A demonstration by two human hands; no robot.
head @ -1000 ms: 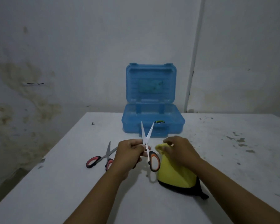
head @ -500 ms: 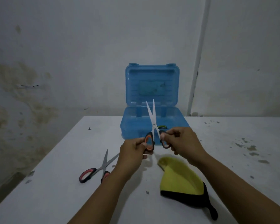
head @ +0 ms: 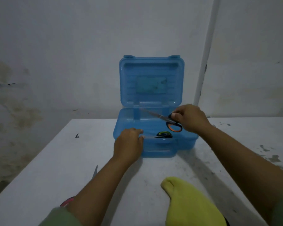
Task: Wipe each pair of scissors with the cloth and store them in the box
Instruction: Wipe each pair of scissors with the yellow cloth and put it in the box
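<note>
Nearest, the yellow cloth (head: 188, 204) lies on the white table (head: 39, 176) at 5 o'clock, with red-handled scissors (head: 69, 200) partly hidden under the left forearm at 7 o'clock. Farther on, the left hand (head: 129, 142) rests with loosely curled fingers on the front left rim of the open blue box (head: 185, 144), where green-handled scissors (head: 163, 134) lie inside. The right hand (head: 190, 117) grips orange-and-black scissors (head: 170, 123) by the handles above the box, blades toward 10 o'clock.

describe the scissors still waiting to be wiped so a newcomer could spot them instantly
Start at the open blue box on the white table. Come toward the camera, left of the yellow cloth. The red-handled scissors lie under the left forearm; the other pairs sit at the box.
</note>
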